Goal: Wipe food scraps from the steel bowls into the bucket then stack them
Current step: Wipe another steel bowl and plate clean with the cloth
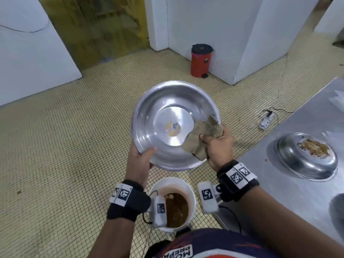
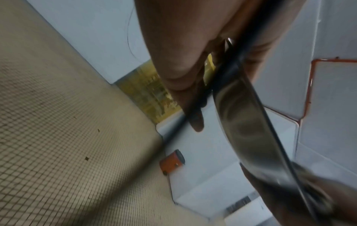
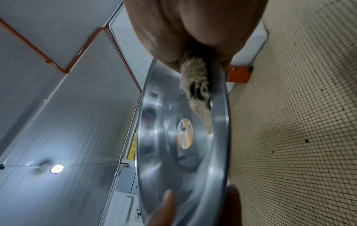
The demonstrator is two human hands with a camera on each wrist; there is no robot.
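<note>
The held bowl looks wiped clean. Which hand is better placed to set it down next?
Probably left: the left hand already grips the bowl by its rim, while the right hand clutches the cloth.

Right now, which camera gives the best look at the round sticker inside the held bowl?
The head view: the sticker faces the camera on the flat bottom of the steel bowl, beside the cloth. The right wrist view shows it at a steep slant. The left wrist view shows only the bowl's edge, no sticker.
</note>
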